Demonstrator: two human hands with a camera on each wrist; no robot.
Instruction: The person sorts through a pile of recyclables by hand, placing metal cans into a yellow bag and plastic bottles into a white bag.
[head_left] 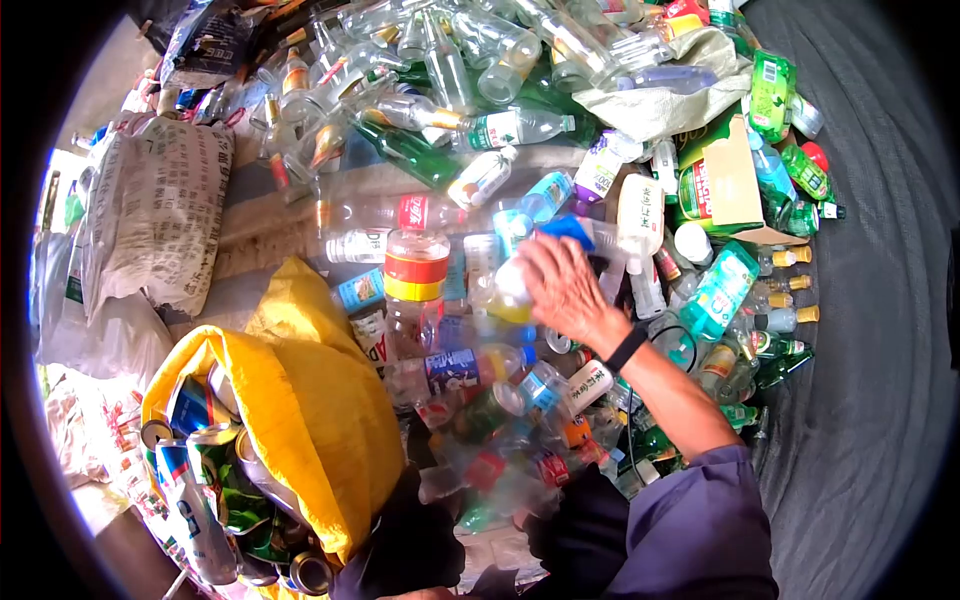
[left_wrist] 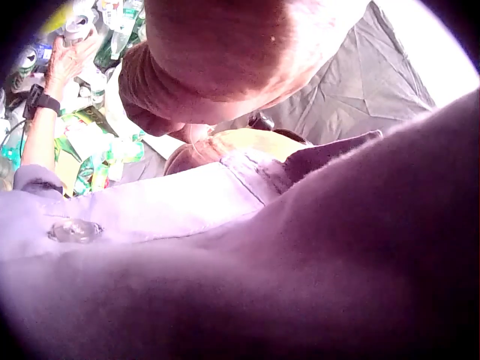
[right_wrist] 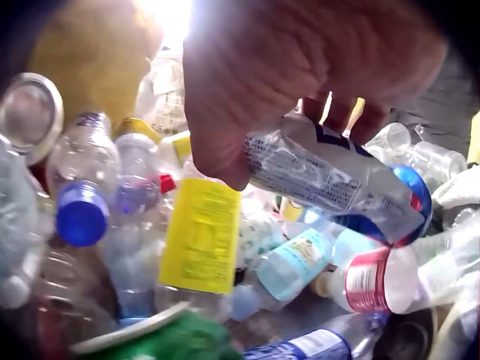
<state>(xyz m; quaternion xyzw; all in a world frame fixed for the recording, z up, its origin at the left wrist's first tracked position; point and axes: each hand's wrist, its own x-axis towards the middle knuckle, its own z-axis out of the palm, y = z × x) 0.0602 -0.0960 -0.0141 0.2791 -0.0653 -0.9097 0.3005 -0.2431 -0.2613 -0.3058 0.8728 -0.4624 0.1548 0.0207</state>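
My right hand (head_left: pixel 565 292) reaches over the pile of bottles and grips a crumpled silver-and-blue can (right_wrist: pixel 330 171). In the right wrist view, the thumb lies on the can's near side, with the other fingers curled beyond it. Under the can are a clear bottle with a red label (right_wrist: pixel 367 281) and a small one with a pale blue label (right_wrist: pixel 294 262). A bottle with a yellow label (right_wrist: pixel 201 236) stands just below the thumb. My left hand (left_wrist: pixel 210 67) fills the top of the left wrist view, close to a purple sleeve; its fingertips are hidden.
A yellow sack (head_left: pixel 330 375) full of cans (head_left: pixel 190 510) stands at the front left. Behind it sits a printed white sack (head_left: pixel 160 215). Glass bottles (head_left: pixel 440 70) heap at the back. A cardboard box (head_left: pixel 748 185) and a dark sheet (head_left: pixel 860 300) lie on the right.
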